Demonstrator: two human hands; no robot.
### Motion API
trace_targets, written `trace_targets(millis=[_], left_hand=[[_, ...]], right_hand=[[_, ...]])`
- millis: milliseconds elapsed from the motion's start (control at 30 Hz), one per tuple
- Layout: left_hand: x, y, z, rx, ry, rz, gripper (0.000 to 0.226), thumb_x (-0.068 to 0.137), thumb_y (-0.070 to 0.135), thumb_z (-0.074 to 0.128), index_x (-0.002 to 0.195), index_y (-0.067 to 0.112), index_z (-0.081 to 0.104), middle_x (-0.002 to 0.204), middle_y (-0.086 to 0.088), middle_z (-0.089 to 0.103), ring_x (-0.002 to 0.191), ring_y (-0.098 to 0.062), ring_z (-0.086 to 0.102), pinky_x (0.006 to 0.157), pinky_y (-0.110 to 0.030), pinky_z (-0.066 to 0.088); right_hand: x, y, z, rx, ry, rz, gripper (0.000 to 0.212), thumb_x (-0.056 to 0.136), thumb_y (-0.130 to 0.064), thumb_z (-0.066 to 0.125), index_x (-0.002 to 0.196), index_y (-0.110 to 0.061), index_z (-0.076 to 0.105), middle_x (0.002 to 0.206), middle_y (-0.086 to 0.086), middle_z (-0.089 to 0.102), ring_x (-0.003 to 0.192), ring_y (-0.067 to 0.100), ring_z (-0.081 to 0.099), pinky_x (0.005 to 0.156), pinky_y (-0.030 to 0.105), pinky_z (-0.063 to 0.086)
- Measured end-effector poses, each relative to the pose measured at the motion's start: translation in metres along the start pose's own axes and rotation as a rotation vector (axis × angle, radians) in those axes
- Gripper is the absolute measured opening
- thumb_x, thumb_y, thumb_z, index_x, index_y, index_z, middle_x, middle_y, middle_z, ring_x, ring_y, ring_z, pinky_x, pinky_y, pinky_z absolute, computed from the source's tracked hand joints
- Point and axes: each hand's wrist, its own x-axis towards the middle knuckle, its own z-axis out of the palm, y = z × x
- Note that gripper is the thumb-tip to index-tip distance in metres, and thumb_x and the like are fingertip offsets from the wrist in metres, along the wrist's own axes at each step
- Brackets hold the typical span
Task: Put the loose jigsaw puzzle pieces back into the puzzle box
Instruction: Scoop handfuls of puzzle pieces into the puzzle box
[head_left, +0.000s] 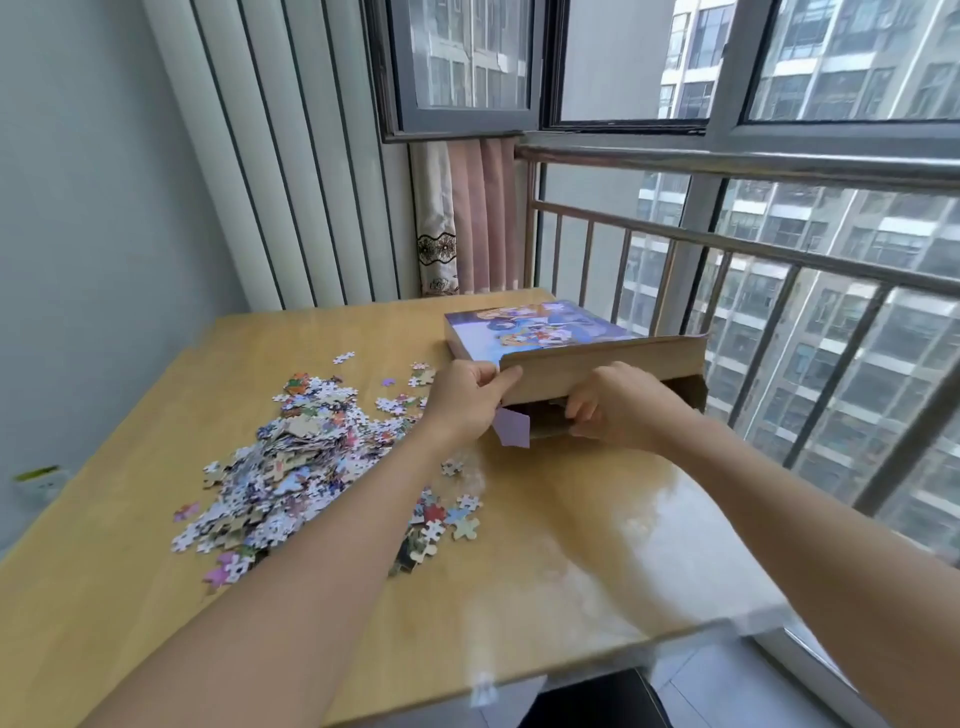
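The puzzle box (524, 332), with a colourful printed picture on top, lies flat on the wooden table (545, 545) at the back right. Its near end is open, with a brown cardboard flap (602, 358) raised. My left hand (467, 402) pinches the left corner of that flap; a small lilac side flap (511, 428) hangs below it. My right hand (615, 405) curls around the box's open end, fingers at the opening. A big heap of loose jigsaw pieces (306, 457) covers the table to the left, and a few more pieces (441, 519) lie near my left forearm.
A metal railing (727, 249) and windows stand right behind the box and along the table's right side. A pink curtain (478, 218) hangs at the back corner. A dark chair seat (597, 701) shows below the table's front edge.
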Motion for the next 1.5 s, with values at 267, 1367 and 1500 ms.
trace_targets(millis=[267, 1367, 1500], left_hand=[[-0.033, -0.033, 0.006, 0.113, -0.257, 0.046, 0.026, 0.095, 0.031, 0.066, 0.076, 0.016, 0.075, 0.065, 0.011, 0.066, 0.063, -0.002, 0.051, 0.062, -0.02, 0.04], [0.01, -0.209, -0.236, -0.211, 0.11, -0.356, 0.046, 0.1, 0.056, 0.04, 0.118, 0.025, 0.068, 0.115, 0.009, 0.074, 0.112, -0.004, 0.065, 0.114, -0.034, 0.035], [0.011, -0.22, -0.235, -0.262, 0.302, -0.3, 0.022, 0.104, 0.031, 0.05, 0.11, 0.026, 0.071, 0.11, 0.006, 0.075, 0.11, -0.009, 0.067, 0.109, -0.039, 0.046]], right_hand=[[-0.002, -0.067, -0.039, 0.465, -0.103, -0.153, 0.018, 0.087, -0.006, 0.067, 0.088, -0.018, 0.08, 0.07, -0.012, 0.075, 0.063, 0.003, 0.07, 0.061, 0.016, 0.055], [0.285, -0.167, 0.126, 0.645, -0.064, 0.166, 0.044, 0.103, -0.034, 0.051, 0.121, 0.002, 0.066, 0.09, 0.009, 0.074, 0.05, 0.002, 0.048, 0.05, 0.019, 0.038], [0.322, -0.162, 0.127, 0.6, -0.286, 0.138, 0.062, 0.103, -0.051, 0.046, 0.152, -0.014, 0.041, 0.156, 0.01, 0.042, 0.135, 0.026, 0.047, 0.112, 0.037, 0.038]])
